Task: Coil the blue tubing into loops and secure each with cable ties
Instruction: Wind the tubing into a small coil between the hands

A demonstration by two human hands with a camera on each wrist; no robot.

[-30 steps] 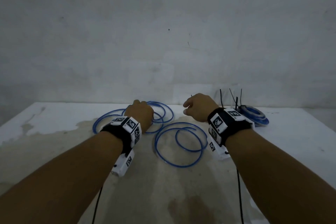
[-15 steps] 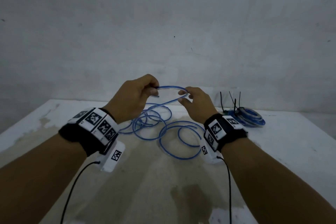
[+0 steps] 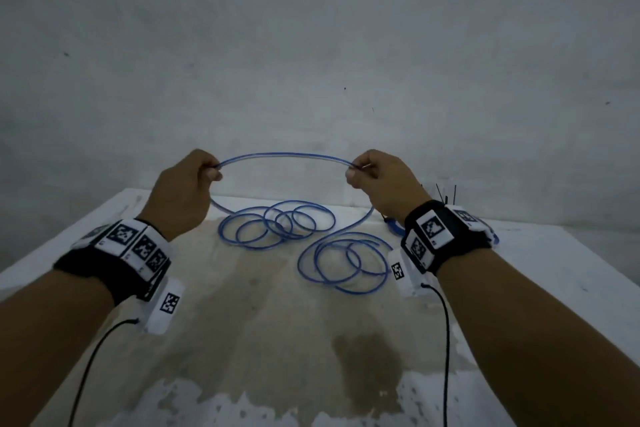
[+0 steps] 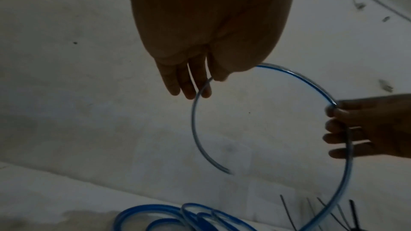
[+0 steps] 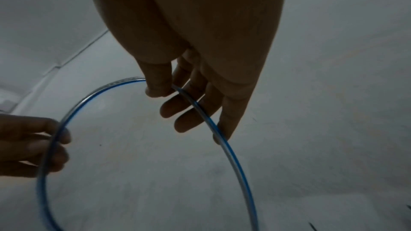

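Since half a second ago both hands have risen and spread apart, stretching an arc of blue tubing (image 3: 282, 157) between them above the table (image 3: 540, 253). On the left, the left hand (image 3: 180, 191) pinches the tubing between thumb and fingertips; its wristband (image 3: 133, 244) shows black-and-white square markers, no readable words. Loose coils lie below. The right hand (image 3: 386, 180) pinches the arc's other end, cable ties (image 3: 446, 192) standing behind it.

We see a bare workroom, maybe utility space: stained white table (image 3: 263, 340) from 6 to 12 o'clock, blank grey plaster wall (image 3: 311, 45) behind, black cable ties (image 3: 446, 196) at 2 o'clock.
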